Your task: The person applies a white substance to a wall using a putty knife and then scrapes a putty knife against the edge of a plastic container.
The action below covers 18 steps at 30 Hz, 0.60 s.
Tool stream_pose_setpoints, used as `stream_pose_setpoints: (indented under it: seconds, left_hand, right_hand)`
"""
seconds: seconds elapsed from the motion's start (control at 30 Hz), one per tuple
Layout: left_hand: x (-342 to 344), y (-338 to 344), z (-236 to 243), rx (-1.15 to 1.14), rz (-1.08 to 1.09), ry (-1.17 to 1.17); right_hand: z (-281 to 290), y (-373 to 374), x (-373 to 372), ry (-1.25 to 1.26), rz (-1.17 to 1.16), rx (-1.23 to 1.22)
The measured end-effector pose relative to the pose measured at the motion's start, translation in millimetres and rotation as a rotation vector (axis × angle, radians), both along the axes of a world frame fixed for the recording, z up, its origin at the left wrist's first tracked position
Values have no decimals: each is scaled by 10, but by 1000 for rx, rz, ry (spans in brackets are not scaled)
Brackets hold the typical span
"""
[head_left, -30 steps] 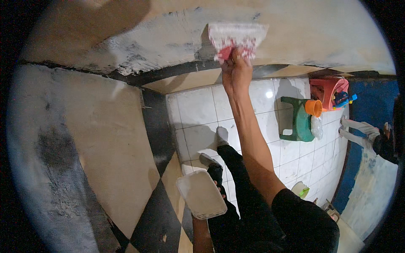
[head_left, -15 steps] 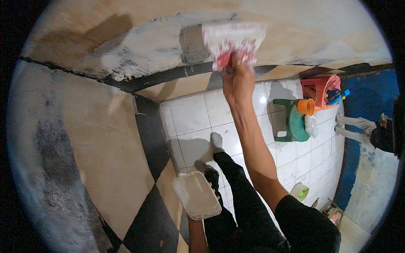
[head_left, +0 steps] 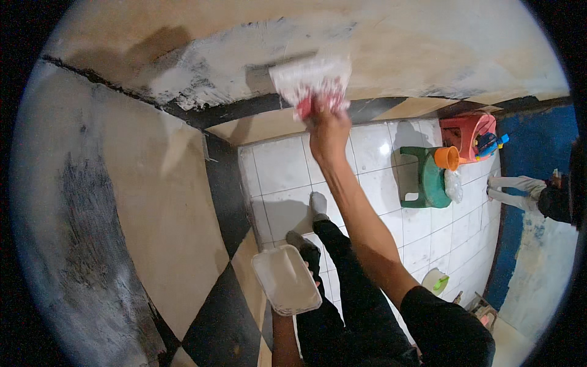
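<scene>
While right hand [head_left: 330, 131] grips scraper [head_left: 312, 76] at twelve o'clock, left hand [head_left: 310, 273] tray [head_left: 285, 279] at six, I'd keep strokes even.

White tiled floor [head_left: 278, 168]. Red plastic stool [head_left: 468, 131] stands at the upper right corner; green plastic stool [head_left: 432, 183] just beside it, further in. Pale round container [head_left: 428, 277] sits near the right edge, lower down. Grey-socked feet [head_left: 318, 205] rest nearer the left edge.
</scene>
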State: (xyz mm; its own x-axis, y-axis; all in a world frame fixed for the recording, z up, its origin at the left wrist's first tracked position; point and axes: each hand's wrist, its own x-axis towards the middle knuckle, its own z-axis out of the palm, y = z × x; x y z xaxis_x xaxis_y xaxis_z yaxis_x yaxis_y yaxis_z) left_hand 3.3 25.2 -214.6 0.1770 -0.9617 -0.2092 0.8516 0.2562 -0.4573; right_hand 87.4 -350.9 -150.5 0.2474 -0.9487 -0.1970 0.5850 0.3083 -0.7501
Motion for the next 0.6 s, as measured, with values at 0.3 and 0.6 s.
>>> stream_pose_setpoints:
  seconds: [0.3, 0.6]
  left_hand:
    - [109, 54, 111, 125, -46, 62]
    - [34, 534, -104, 196, -7, 95]
  right_hand:
    - [-1252, -140, 566, -41, -175, 341]
    - [185, 351, 652, -159, 38, 17]
